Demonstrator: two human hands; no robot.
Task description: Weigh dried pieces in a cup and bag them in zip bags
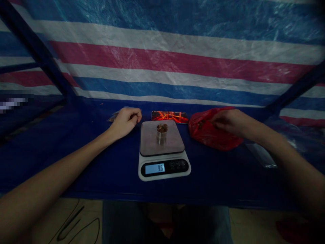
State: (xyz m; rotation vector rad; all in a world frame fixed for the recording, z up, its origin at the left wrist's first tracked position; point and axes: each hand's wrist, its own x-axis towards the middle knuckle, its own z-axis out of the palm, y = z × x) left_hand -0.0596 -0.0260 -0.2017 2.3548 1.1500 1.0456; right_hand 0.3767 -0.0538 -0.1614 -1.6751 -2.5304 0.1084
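A kitchen scale (149, 145) with a steel plate and white base sits in front of me, its display reading 9.6. On its plate stands a small metal cup (161, 134) filled with brown pieces (162, 127). My left hand (125, 120) rests on the table left of the scale, its fingers loosely curled in with nothing visible in them. It lies beside a clear plastic bag (111, 117), partly hidden behind the hand. To the right, my right hand (230, 122) reaches into the open red plastic bag (223, 140), fingers pinched together. Brown bits (201, 124) show in the bag; what the fingertips hold is unclear.
Behind the scale lies a phone-like flat screen (170, 117) with a red glowing picture. A clear plastic bag (261, 156) lies under my right forearm. Striped sheeting (177, 61) hangs behind the blue table (101, 173). Black cables (73, 220) lie on the floor.
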